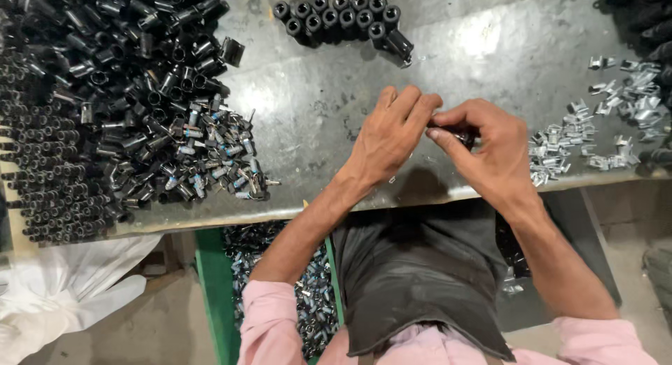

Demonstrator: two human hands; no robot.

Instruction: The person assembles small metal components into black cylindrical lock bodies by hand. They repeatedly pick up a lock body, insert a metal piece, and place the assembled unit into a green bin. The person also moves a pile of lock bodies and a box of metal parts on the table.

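Note:
My left hand (389, 137) and my right hand (486, 151) meet over the middle of a worn metal table (315, 92). Between the fingertips of both hands is a small black cylindrical part (463, 135), mostly hidden by the fingers. A row of upright black tubes (339, 16) stands in a cluster at the back of the table, beyond my hands. Small shiny metal clips (560, 148) lie scattered just right of my right hand.
A big heap of black tubes (91, 85) covers the table's left side, with blue-and-silver small parts (220, 162) at its near edge. A green bin (213, 288) of assembled parts sits below the table. White plastic bag (63, 281) lies lower left. Dark cloth covers my lap.

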